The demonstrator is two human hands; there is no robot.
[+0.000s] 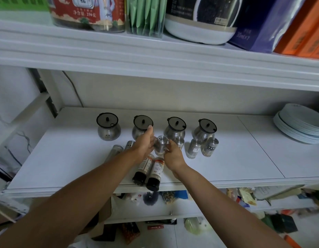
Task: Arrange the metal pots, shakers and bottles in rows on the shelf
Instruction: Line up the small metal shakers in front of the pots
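The shaker row looked to be the step in hand. Four metal pots (109, 130) with dark lids already stood in a line along the back of the white shelf (226, 158). In front of them the person held one upright shaker (161, 144) between both hands, just ahead of the gap between the second and third pots. The left hand (144, 143) lay flat against its left side, fingers fairly straight and reaching up in front of the second pot. The right hand (174, 155) had its fingers curled in, gripping the shaker low on its right side.

Three more upright shakers (192, 149) stood to the right of it in a loose second line. Two slim shakers (116, 150) lay tipped over to the left, partly hidden by the left forearm. Two bottles (156, 172) with dark caps lay on their sides side by side at the front edge, caps poking out over it.

To my eye, the next move called for setting the held shaker down level with its neighbours. After that the tipped pair would need standing up, and then the bottles, which looked ready to roll off.

A stack of pale plates (298, 126) sat at the right end of the shelf. The upper shelf (155, 56) carried a red-labelled jar (87, 13), green packets and blue and orange boxes. Below, a lower shelf (173, 206) was crowded with packets and bags.
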